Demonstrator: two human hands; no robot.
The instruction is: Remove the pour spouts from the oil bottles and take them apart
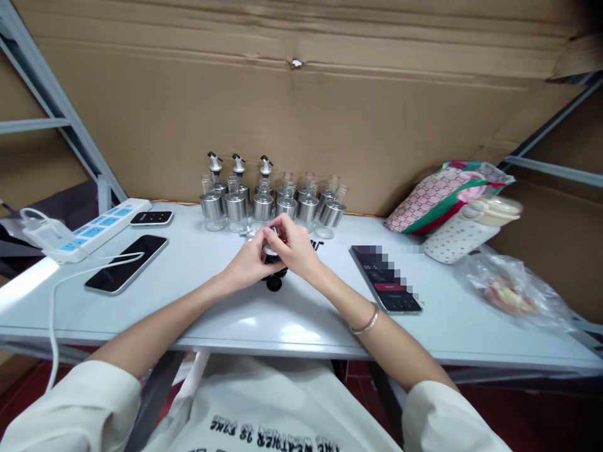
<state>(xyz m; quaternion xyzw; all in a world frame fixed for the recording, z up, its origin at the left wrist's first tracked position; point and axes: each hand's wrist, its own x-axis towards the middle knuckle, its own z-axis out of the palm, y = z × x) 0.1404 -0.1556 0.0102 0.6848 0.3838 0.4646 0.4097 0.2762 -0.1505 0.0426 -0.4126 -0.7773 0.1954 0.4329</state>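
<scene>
My left hand [249, 258] and my right hand [294, 248] meet over the middle of the table, fingers closed around a small pourer spout [271, 250]. Its white collar shows between them, while most of it is covered by fingers. Just below the hands lie black round parts [274, 284], partly hidden. Beyond my right hand, small black pieces [318, 245] rest on the table. Behind both hands stand several glass bottles [262, 207] with steel sleeves, in two rows. Three in the back row carry pourer spouts [238, 164] with black tips; the others shown have bare necks.
On the left of the table [226, 326] are a power strip [101, 227], a small device [151, 218] and a phone [126, 265] under a white cable. To the right lie another phone [386, 279], a tumbler [466, 229], a patterned bag [433, 198] and a plastic bag [516, 285].
</scene>
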